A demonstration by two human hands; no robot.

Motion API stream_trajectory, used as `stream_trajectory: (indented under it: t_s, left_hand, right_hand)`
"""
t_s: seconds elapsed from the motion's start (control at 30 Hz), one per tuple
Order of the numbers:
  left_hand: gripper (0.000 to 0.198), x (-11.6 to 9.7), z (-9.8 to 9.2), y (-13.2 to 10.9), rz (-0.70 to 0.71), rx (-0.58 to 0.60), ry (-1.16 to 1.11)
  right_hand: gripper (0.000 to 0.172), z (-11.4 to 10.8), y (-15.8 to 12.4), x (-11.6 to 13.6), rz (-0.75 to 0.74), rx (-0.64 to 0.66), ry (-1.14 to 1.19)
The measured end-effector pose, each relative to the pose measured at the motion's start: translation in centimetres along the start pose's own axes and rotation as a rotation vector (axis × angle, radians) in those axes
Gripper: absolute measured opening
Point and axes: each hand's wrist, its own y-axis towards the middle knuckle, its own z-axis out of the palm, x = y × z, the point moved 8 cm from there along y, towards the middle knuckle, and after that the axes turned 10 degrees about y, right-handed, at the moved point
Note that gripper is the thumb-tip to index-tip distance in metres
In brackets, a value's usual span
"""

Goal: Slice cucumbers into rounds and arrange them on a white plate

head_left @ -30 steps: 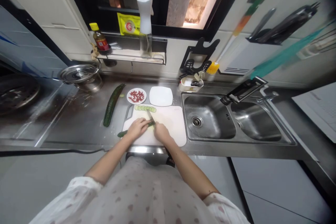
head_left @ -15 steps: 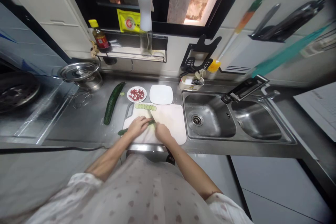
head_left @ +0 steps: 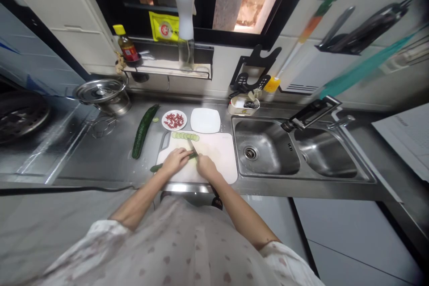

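Note:
My left hand (head_left: 177,160) presses a cucumber (head_left: 156,168) down on the white cutting board (head_left: 217,154), its fingers closed over it; the dark end sticks out to the left. In my right hand (head_left: 205,166) is a knife (head_left: 192,145), its handle hidden by my fist. The blade points away from me, against the cucumber's cut end by my left fingertips. A row of pale green cucumber slices (head_left: 185,136) lies along the board's far edge. Beyond the board are a plate of chopped red pieces (head_left: 174,120) and a white square plate (head_left: 205,120).
A whole cucumber (head_left: 145,132) and a small cut end (head_left: 155,119) lie left of the board. A lidded steel pot (head_left: 102,94) stands farther left. To the right is a double sink (head_left: 268,165) with a black faucet (head_left: 310,114). A shelf (head_left: 161,69) holds bottles.
My hands stay in nearly the same place, with the knife still at the cucumber. The view has shifted very slightly; nothing is taken up or let go.

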Motion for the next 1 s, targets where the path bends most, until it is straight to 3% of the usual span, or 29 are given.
stream_trajectory:
  t_s: [0.2,0.67,1.0]
  left_hand:
    - [0.035,0.1,0.1,0.0,-0.005,-0.013,-0.022]
    - [0.034,0.1,0.0,-0.1,0.006,-0.020,0.002]
    - [0.035,0.4,0.2,-0.1,-0.012,-0.012,0.000]
  right_hand:
    - [0.034,0.2,-0.7,-0.4,0.016,0.030,-0.024]
    - [0.038,0.4,1.6,0.6,-0.036,-0.020,-0.002]
    - [0.034,0.8,-0.4,-0.5,0.035,0.039,-0.039]
